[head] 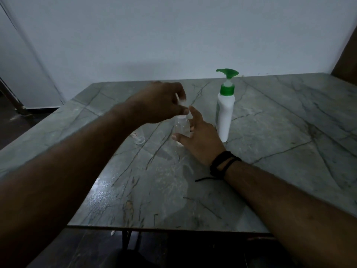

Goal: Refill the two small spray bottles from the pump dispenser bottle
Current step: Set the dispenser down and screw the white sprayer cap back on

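A small clear spray bottle (181, 127) stands on the marble table (270, 132) near its middle. My left hand (160, 103) reaches over it and pinches its white spray cap (182, 103) at the top. My right hand (199, 138) brackets the bottle's body, thumb in front and fingers behind, the forefinger sticking up apart from it. A second small clear bottle (139, 139) stands just to the left, mostly hidden by my left forearm. The white pump dispenser bottle (225, 115) with its green pump head stands upright just right of my right hand.
The table's front edge (164, 228) runs close to me, with dark floor below. A pale wall (173, 35) backs the table's far edge. A dark brown panel (347, 55) rises at the far right corner. Black bands circle my right wrist.
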{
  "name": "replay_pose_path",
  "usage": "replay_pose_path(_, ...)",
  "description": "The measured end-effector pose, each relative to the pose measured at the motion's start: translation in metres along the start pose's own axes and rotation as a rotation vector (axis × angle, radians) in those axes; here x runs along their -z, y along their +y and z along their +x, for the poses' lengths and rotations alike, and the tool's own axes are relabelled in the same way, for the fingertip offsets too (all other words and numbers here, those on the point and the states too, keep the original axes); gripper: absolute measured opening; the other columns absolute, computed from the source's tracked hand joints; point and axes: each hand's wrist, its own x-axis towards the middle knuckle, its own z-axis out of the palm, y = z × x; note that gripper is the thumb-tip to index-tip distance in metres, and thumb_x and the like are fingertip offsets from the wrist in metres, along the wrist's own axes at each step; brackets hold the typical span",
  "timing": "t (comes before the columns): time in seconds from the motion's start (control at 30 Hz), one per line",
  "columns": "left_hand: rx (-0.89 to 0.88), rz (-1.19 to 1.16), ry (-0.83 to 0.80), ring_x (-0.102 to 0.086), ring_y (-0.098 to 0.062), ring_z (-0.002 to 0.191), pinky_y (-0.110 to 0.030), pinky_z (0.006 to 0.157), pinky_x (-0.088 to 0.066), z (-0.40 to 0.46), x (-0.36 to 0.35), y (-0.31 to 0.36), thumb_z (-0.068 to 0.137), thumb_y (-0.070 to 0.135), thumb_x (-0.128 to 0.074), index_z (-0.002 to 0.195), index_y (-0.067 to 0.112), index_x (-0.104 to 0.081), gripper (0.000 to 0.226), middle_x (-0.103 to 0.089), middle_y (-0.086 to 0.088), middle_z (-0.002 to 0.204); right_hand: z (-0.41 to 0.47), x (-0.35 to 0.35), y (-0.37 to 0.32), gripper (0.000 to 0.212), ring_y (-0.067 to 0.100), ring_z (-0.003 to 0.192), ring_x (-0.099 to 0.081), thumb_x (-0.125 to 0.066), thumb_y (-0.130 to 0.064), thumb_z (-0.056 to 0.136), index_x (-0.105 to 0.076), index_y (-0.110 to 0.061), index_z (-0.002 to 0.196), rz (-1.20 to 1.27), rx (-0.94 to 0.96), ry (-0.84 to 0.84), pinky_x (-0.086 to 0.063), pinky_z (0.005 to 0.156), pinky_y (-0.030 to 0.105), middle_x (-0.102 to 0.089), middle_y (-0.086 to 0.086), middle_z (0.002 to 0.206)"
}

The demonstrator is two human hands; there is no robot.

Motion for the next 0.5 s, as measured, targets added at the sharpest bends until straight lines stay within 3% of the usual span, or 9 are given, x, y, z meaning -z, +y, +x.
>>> replay_pose_path(0.1, 0.030, 0.196, -0.035, -0.061, -0.012, 0.070, -0.030, 0.064, -0.052, 0.006, 0.008, 0.007, 0.079, 0.060, -0.065, 0.101, 0.021, -0.058, 0.045, -0.063, 0.003, 0.084, -0.001, 0.000, 0.000, 0.094, 0.024, 0.133, -0.055, -0.074, -0.041, 0.091, -0.015, -0.018, 0.161, -0.008, 0.019, 0.010, -0.044, 0.112, 0.035, -0.053, 0.008, 0.150)
replay_pose_path(0.27, -0.020, 0.530, -0.099, -0.050, -0.012, 0.065, -0.028, 0.057, -0.040, 0.015, 0.010, 0.018, 0.083, 0.072, -0.047, 0.068, 0.025, -0.045, 0.049, -0.052, 0.003, 0.072, -0.001, 0.000, -0.001, 0.091, 0.022, 0.129, -0.057, -0.075, -0.041, 0.089, -0.021, -0.017, 0.159, -0.010, 0.047, 0.033, -0.046, 0.109, 0.033, -0.057, 0.006, 0.146)
replay_pose_path(0.33, -0.063, 0.525, -0.173, -0.048, -0.011, 0.067, -0.029, 0.059, -0.039, 0.019, 0.010, 0.020, 0.087, 0.062, -0.051, 0.077, 0.022, -0.049, 0.042, -0.049, 0.005, 0.075, -0.001, 0.001, 0.000, 0.097, 0.023, 0.132, -0.055, -0.075, -0.042, 0.089, -0.014, -0.016, 0.161, -0.007, 0.035, 0.023, -0.045, 0.110, 0.032, -0.053, 0.007, 0.150)
replay_pose_path(0.4, -0.084, 0.434, -0.318, -0.049, -0.012, 0.081, -0.029, 0.068, -0.039, 0.020, 0.014, 0.021, 0.088, 0.042, -0.063, 0.101, 0.021, -0.055, 0.026, -0.052, 0.006, 0.090, -0.002, 0.002, -0.001, 0.103, 0.022, 0.132, -0.056, -0.074, -0.042, 0.089, -0.007, -0.015, 0.162, 0.012, 0.028, 0.013, -0.044, 0.108, 0.027, -0.054, 0.007, 0.149)
replay_pose_path(0.47, -0.077, 0.339, -0.444, -0.048, -0.013, 0.096, -0.031, 0.080, -0.040, 0.019, 0.021, 0.023, 0.087, 0.033, -0.068, 0.118, 0.028, -0.054, 0.034, -0.051, 0.004, 0.112, -0.002, 0.002, -0.002, 0.103, 0.021, 0.128, -0.058, -0.075, -0.041, 0.090, -0.006, -0.014, 0.162, 0.012, 0.033, 0.015, -0.044, 0.104, 0.024, -0.057, 0.007, 0.145)
replay_pose_path(0.5, -0.064, 0.314, -0.448, -0.048, -0.012, 0.098, -0.031, 0.082, -0.040, 0.017, 0.022, 0.024, 0.086, 0.040, -0.068, 0.123, 0.030, -0.052, 0.041, -0.051, 0.005, 0.117, -0.002, 0.002, -0.002, 0.104, 0.021, 0.127, -0.058, -0.075, -0.041, 0.089, -0.006, -0.014, 0.162, 0.005, 0.039, 0.020, -0.045, 0.105, 0.026, -0.058, 0.007, 0.145)
